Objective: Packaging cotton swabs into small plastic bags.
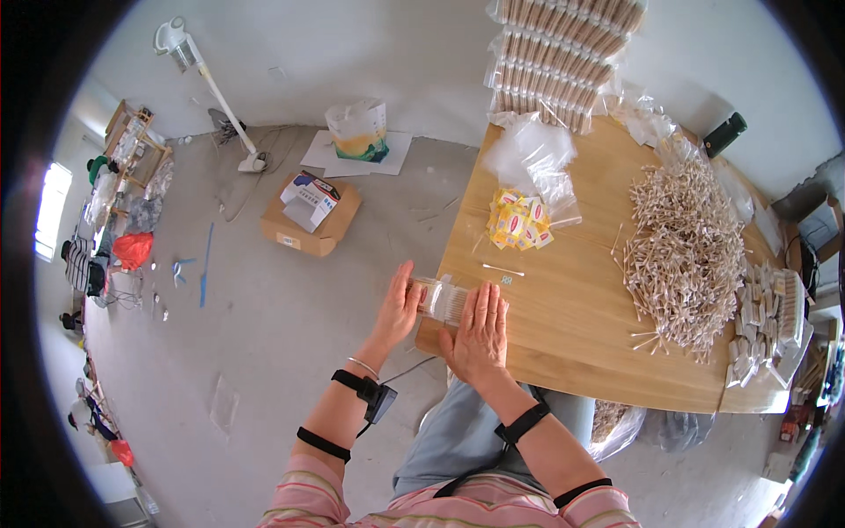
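A clear plastic pack of cotton swabs [444, 301] lies at the table's left edge, between my hands. My left hand [398, 306] has its fingers and thumb around the pack's left end, which juts past the edge. Palm down, my right hand [480, 336] rests on the pack's right end with fingers stretched out flat. Just beyond the right fingertips lie a single cotton swab [503, 269] and a tiny green-and-white slip [506, 281]. Farther off is a small heap of yellow-and-white paper labels [518, 220], with empty clear bags [535, 158] behind it.
A large pile of loose cotton swabs [682, 255] covers the right of the wooden table [563, 326]. Filled packs [563, 62] are stacked at the back; bundles [761, 317] lie far right. On the floor stand a cardboard box [312, 216], a bag [357, 130] and a white upright appliance [211, 88].
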### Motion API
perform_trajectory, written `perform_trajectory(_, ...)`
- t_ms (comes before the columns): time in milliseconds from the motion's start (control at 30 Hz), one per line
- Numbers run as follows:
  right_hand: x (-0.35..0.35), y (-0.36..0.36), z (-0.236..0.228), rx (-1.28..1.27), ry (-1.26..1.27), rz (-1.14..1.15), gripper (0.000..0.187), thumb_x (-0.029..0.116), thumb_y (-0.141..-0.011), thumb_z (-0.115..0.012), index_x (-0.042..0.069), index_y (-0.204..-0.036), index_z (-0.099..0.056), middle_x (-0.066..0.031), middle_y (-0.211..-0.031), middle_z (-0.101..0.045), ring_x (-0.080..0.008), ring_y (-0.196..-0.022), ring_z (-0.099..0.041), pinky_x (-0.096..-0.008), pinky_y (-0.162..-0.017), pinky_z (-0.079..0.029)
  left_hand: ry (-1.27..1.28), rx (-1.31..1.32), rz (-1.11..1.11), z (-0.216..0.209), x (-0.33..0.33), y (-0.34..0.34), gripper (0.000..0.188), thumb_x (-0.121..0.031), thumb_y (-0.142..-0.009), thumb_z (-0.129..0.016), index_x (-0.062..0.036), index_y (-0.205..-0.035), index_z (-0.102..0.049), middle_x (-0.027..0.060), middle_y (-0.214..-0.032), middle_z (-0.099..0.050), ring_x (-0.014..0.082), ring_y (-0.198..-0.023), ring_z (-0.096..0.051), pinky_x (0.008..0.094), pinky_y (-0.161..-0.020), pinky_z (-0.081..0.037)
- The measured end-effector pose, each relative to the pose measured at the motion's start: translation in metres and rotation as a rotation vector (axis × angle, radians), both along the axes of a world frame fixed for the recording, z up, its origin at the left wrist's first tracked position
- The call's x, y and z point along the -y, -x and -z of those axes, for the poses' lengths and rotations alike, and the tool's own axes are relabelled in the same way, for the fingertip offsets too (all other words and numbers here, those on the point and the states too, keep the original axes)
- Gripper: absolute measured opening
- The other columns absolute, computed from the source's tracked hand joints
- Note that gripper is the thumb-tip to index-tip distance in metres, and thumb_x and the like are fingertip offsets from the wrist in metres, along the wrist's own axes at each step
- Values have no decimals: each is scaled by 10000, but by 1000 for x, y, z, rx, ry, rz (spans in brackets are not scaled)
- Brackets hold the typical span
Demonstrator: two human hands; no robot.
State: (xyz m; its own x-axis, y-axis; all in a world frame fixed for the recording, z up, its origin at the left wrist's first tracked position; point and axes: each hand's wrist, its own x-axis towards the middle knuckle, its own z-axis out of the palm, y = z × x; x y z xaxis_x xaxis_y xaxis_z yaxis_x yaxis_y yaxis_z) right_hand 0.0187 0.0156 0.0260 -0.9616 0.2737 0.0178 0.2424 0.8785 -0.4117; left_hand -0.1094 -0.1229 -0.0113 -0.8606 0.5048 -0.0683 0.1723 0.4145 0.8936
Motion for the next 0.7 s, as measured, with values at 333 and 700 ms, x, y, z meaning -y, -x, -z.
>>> perform_trajectory(333, 15, 16, 3, -6, -20, -17, 896, 420, -846, -533, -148, -1433, -164, -312, -1527, -119, -435, -1449, -50, -486, -1190, -49, -359, 255, -27, 16, -5, 5, 455, -161, -1012, -465, -6, -1427, -359, 162, -1442, -430, 248, -1345, -405, 336, -1096, -335)
perform_trajectory(700, 22, 22, -3, -32, 77, 7, 820, 355, -865, -499, -151, -1428, -184, -322, -1523, -131, -442, -1444, -75, -481, -1190, -62, -392, 200, -70, 1, -5, 1, 452, -140, -1004, -484, 3, -1421, -382, 149, -1450, -428, 218, -1351, -390, 320, -1099, -319)
